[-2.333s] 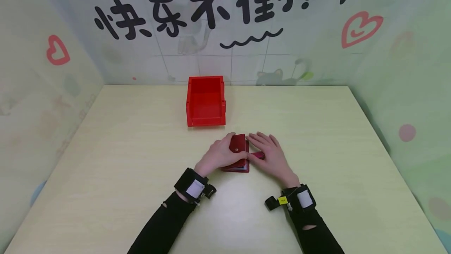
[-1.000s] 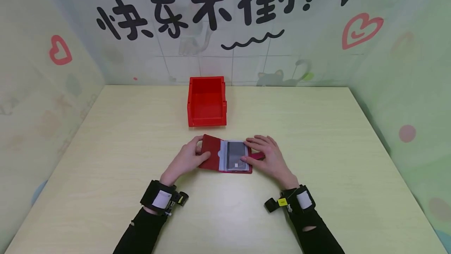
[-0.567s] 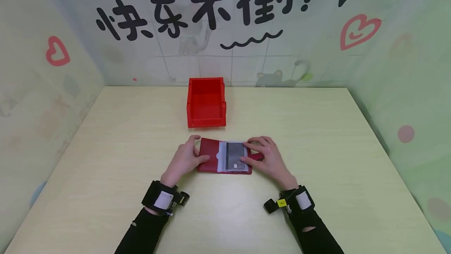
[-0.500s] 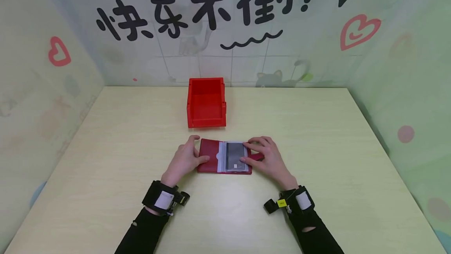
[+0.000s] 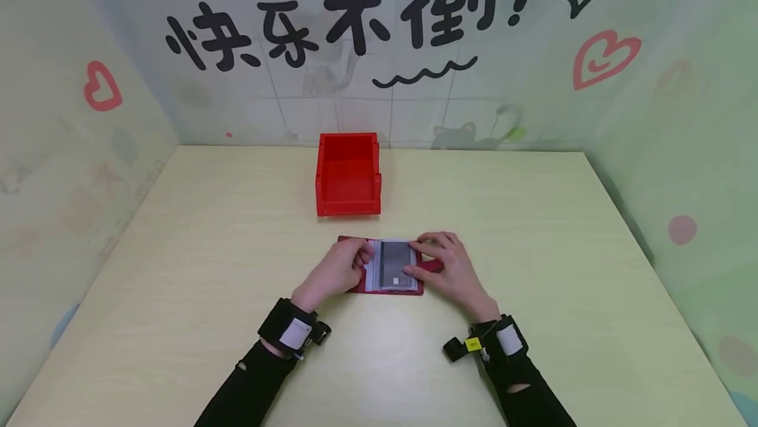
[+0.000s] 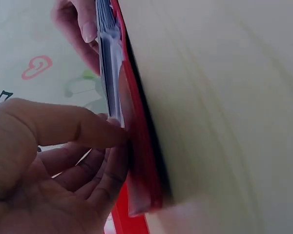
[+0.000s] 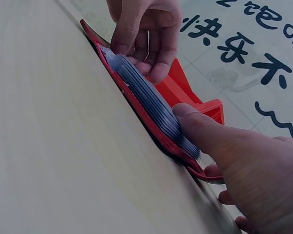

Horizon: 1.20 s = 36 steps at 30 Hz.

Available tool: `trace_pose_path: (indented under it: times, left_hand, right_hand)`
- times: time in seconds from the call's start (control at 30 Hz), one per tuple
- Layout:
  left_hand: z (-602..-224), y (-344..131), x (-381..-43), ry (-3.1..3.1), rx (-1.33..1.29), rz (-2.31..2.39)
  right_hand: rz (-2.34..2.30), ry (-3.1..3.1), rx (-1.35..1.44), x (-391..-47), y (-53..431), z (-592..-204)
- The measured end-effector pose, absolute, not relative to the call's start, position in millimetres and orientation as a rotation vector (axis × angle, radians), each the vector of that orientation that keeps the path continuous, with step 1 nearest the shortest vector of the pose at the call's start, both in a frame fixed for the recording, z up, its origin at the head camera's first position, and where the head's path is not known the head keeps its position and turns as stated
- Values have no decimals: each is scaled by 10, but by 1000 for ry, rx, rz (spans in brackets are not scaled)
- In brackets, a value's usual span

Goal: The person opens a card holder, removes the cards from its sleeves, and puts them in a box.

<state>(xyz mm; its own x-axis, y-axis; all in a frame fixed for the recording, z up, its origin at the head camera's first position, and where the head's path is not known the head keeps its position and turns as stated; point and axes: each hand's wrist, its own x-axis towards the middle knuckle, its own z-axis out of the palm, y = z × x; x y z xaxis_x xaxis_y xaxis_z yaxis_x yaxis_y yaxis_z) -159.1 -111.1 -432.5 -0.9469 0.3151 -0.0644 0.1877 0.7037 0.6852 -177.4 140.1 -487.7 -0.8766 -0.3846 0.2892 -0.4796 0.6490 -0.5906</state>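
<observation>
A red card holder (image 5: 354, 288) lies unfolded on the table, its stack of clear plastic sleeves (image 5: 375, 276) on the right side. A dark grey card (image 5: 395, 262) shows in the top sleeve. My left hand (image 5: 337, 268) reaches over the bare red flap, with thumb and fingertips pinched together at the sleeves' left edge; in the left wrist view the thumb covers the exact contact. My right hand (image 5: 453, 272) grips the holder's right edge. Its thumb (image 7: 190, 119) presses on the sleeve stack. The red closing strap (image 5: 432, 265) sticks out under that hand.
A red plastic bin (image 5: 348, 206) stands behind the card holder, near the table's back edge. Printed cloth walls (image 5: 669, 170) enclose the light wooden table (image 5: 177, 295) at the back and both sides.
The card holder has been unfolded to the left by my left hand. That hand has since let go of the flap's outer edge and moved right to the sleeves. My right hand stays nearly in place.
</observation>
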Motion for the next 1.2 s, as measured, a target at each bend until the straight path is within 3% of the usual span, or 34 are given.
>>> trace_pose_path:
  times: [0.53,1.2]
  left_hand:
    - [-4438,-985,-1722,2625,169,1200]
    - [-4442,-935,-1723,2648,158,1158]
  right_hand:
    - [1092,-2707,783,-1780,1374,-4869]
    - [1146,-2724,809,-1769,1380,-4898]
